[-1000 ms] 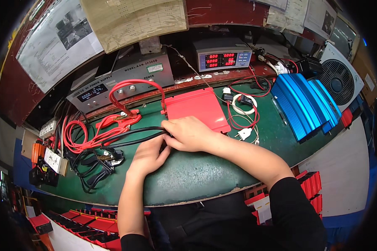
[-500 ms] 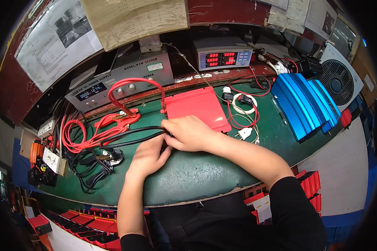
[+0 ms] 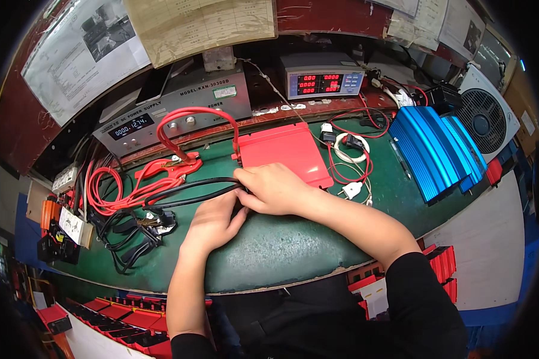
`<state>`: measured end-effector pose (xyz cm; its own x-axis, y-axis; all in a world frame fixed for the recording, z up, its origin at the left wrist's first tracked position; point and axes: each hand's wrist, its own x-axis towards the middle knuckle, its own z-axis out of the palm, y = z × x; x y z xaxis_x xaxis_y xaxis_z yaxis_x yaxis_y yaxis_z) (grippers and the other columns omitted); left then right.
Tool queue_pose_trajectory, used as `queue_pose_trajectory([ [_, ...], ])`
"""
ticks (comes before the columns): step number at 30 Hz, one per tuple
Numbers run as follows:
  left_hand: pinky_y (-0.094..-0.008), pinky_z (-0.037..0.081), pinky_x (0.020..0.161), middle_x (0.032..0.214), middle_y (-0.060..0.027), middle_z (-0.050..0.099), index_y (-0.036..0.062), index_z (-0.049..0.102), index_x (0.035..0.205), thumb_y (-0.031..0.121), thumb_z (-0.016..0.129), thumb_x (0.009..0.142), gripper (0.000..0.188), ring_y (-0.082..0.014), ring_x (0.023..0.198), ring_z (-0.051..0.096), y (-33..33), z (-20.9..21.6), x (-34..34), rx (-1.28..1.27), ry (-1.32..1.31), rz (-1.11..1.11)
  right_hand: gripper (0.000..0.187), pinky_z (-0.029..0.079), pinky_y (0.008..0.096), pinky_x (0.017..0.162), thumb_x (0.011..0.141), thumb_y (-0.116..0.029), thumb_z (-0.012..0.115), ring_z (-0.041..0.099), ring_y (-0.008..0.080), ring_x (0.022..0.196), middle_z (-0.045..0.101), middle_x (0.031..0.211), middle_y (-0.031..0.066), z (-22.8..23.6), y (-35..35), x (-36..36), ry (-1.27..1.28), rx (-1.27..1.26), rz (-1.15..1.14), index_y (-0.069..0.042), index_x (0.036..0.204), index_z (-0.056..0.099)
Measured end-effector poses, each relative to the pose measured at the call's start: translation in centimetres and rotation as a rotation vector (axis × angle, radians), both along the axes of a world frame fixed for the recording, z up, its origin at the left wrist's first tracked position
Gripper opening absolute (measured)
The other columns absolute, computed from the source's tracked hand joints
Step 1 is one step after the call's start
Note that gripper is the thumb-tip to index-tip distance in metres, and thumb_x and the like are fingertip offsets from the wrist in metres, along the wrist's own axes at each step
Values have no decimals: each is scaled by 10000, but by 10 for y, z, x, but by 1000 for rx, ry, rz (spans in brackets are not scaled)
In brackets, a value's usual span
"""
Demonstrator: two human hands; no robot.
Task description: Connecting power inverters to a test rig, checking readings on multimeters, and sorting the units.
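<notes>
A flat red metal box [image 3: 288, 157] lies on the green bench top. A thick red cable [image 3: 188, 111] arches from its left side to a red clamp [image 3: 176, 167]. Two black cables [image 3: 188, 190] run from the left to the near left corner of the box, where both my hands meet. My right hand [image 3: 275, 188] is closed, its fingers pinching the cable ends against that corner. Just to its left, my left hand [image 3: 214, 220] curls around the black cables, thumb toward the right hand. My fingers hide the cable ends and whatever they join.
Behind stand a grey power supply [image 3: 173, 107] and a meter with red digits [image 3: 322, 78]. Blue finned housings [image 3: 431, 152] and a fan [image 3: 486, 113] are at right. A white plug [image 3: 351, 190] lies beside the box; black clamps [image 3: 156, 224] lie left.
Both hands stay at the box's near left corner, with only slight finger shifts. The whole view has moved a little.
</notes>
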<state>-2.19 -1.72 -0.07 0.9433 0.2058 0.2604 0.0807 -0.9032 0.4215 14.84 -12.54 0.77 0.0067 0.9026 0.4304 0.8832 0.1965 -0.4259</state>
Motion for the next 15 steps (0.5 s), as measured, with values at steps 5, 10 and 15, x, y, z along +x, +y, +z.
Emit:
queue_pose_trajectory([
  [5, -481, 483, 791, 964, -192, 630, 18, 552, 1057, 228, 630, 897, 276, -400, 937, 607, -1, 1, -1, -6, -4, 1, 235, 503, 522, 638, 865, -229, 588, 640, 409, 729, 642, 785, 190, 1, 0, 0, 0, -8, 9, -6, 900, 519],
  [10, -469, 478, 819, 1001, -191, 615, 2, 546, 1059, 204, 644, 880, 288, -402, 966, 593, -1, 1, -1, -23, 31, 8, 237, 504, 522, 641, 870, -229, 585, 643, 407, 734, 644, 787, 192, 0, 0, 1, -12, -9, -2, -3, 897, 519],
  [15, -470, 479, 809, 983, -190, 614, -2, 548, 1052, 216, 645, 886, 290, -405, 947, 591, -1, 1, -3, -3, 3, 0, 238, 505, 518, 640, 874, -232, 584, 643, 404, 732, 642, 783, 188, 0, 0, 0, -19, -1, -4, -4, 896, 519],
])
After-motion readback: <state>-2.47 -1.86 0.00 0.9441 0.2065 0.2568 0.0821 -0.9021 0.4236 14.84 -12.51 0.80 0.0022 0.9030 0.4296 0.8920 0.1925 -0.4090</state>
